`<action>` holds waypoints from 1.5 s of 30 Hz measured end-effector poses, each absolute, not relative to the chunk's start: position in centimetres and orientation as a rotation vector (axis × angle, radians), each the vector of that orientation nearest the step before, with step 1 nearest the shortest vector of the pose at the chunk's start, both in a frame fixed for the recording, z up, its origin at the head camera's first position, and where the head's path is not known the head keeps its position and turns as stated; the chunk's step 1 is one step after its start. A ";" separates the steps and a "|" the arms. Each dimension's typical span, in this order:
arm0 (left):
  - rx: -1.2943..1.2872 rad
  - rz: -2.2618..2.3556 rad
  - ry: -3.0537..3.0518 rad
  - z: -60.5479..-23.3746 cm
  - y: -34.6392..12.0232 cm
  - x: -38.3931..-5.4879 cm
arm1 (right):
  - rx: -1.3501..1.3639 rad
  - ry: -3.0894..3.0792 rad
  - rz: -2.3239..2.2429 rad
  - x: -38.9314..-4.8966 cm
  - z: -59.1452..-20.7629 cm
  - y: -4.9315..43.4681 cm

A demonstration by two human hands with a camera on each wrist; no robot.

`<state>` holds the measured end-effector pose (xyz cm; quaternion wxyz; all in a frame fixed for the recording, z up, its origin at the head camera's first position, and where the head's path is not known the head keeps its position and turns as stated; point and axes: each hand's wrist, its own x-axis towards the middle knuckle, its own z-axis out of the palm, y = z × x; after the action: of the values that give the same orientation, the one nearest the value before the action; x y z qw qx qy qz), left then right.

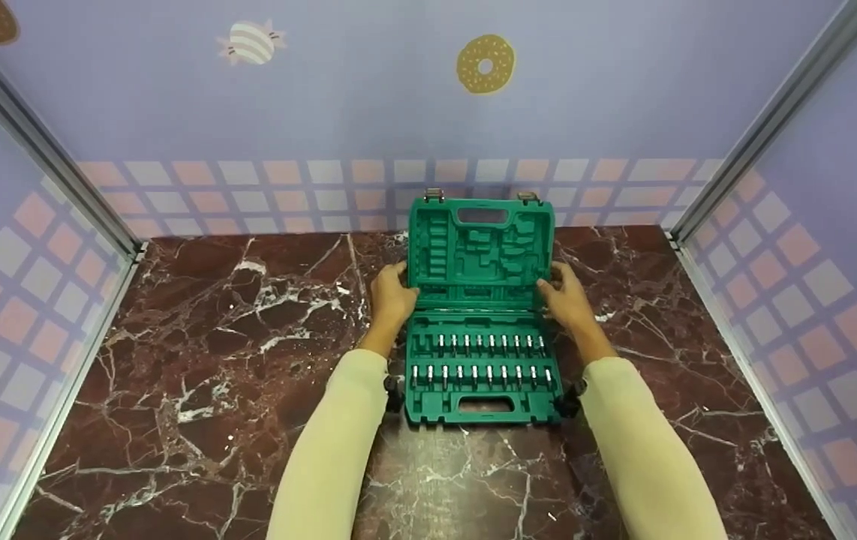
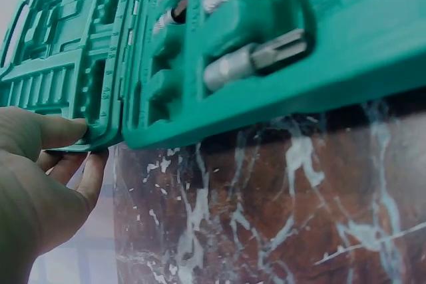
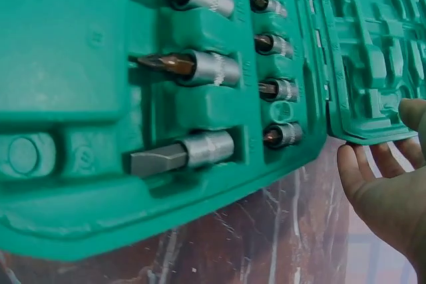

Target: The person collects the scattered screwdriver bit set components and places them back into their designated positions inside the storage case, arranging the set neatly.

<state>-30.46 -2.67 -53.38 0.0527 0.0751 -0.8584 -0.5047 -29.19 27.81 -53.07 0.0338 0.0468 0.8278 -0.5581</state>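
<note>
A green plastic tool case lies open on the table, its lid (image 1: 466, 296) raised at the back and its base (image 1: 428, 411) toward the person. Two rows of bit sockets (image 1: 490, 373) sit in the base, with silver bodies and darker tips; one slot at the upper left holds none. At the lid's left edge, the left hand (image 1: 392, 298) pinches the rim, thumb (image 2: 66, 131) on the inner face and fingers behind. On the opposite edge the right hand (image 1: 568, 301) grips likewise, its fingers (image 3: 356, 171) behind the lid. The lid's moulded recesses hold nothing.
The case stands on a dark red marbled table (image 1: 248, 420). A lilac back wall (image 1: 353, 90) rises behind it, with side walls at left and right. Two metal latches (image 1: 434, 194) top the lid. Dark wrist-worn devices (image 1: 394, 394) sit beside the base.
</note>
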 end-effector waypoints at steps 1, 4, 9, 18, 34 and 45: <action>0.216 -1.528 -2.610 -53.2 -2.7 -30.4 | 0.146 2.543 -1.737 -29.2 -52.9 27.8; 0.179 -1.519 -2.603 -52.8 -2.8 -30.4 | 0.141 2.575 -1.766 -29.3 -52.6 28.0; 0.120 -1.470 -2.566 -52.0 -3.1 -30.2 | 0.099 2.683 -1.703 -29.1 -52.1 28.2; 0.014 -1.572 -2.408 -50.9 -3.7 -29.3 | -0.053 2.853 -1.667 -28.1 -50.5 28.6; -0.257 -1.400 -2.284 -50.0 -4.5 -27.6 | -0.274 3.152 -1.510 -26.6 -50.1 29.4; -0.341 -1.294 -2.220 -50.7 -4.9 -27.3 | -0.333 3.237 -1.601 -26.0 -51.5 28.8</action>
<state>-27.27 -4.86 -50.65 0.2713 -0.1267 -0.8242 -0.4806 -26.01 28.79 -51.47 -0.2401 -0.0892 0.8665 -0.4285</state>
